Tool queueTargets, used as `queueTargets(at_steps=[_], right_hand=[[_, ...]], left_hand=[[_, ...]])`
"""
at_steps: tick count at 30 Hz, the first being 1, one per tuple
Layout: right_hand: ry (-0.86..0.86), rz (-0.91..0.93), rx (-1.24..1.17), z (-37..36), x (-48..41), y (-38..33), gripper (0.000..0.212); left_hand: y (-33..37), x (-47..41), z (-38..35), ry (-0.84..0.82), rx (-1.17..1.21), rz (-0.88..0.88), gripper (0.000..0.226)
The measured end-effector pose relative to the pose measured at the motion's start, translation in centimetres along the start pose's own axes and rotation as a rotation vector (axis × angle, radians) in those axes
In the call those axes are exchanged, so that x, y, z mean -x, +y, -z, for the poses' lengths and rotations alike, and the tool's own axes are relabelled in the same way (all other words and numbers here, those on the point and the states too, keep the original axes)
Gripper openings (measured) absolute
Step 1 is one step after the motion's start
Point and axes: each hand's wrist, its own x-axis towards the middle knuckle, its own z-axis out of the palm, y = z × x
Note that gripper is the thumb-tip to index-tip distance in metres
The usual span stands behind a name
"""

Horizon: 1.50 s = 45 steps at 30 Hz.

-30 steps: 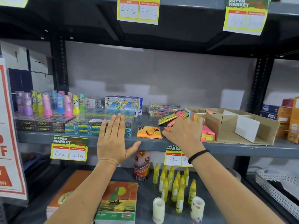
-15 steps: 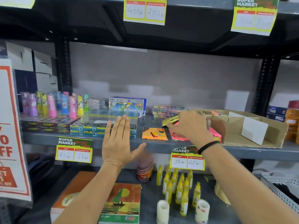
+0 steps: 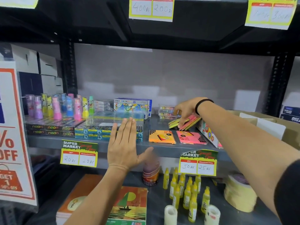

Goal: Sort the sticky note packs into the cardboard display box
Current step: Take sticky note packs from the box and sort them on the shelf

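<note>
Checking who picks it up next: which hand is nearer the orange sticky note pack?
Left. The left hand hovers open just beside the orange sticky note pack; the right hand reaches beyond it, on leaning packs.

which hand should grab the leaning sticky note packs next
The right hand: its fingers already rest on the leaning packs beside the cardboard box. The left hand hovers open, farther away.

Two packs (image 3: 162,136) lie left of the display box (image 3: 290,129).

Two hands (image 3: 123,148), two tape rolls (image 3: 170,214)
</note>
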Motion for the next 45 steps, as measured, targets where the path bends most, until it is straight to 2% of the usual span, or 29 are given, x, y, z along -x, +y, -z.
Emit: queueTargets(at_steps=[10,15,20,27,40,45], right_hand=[[-0.110,0.031,-0.051,0.3,-1.9,-0.7,0.069],[-0.028,0.078,-0.113,0.5,-2.3,-0.9,0.067],[0.095,0.241,-0.308,0.4,-3.4,-2.1,0.056],[0.020,0.292,-0.280,-1.0,-5.0,-2.8,0.043],[-0.019,0.299,-0.278,-2.3,-5.3,-2.8,0.050],[0.030,0.347,-0.316,-0.9,-4.2,-1.7,0.047]], left_hand=[[0.0,0.1,-0.1,0.046,-0.002,0.002,0.093],[0.1,0.1,-0.2,0.076,-0.011,0.001,0.092],[0.0,0.0,-0.3,0.095,-0.021,-0.003,0.092],[0.0,0.0,-0.4,0.108,-0.023,-0.007,0.091],[0.1,-0.1,-0.1,0.108,-0.022,-0.007,0.091],[0.1,0.0,-0.1,0.105,-0.026,-0.011,0.091]])
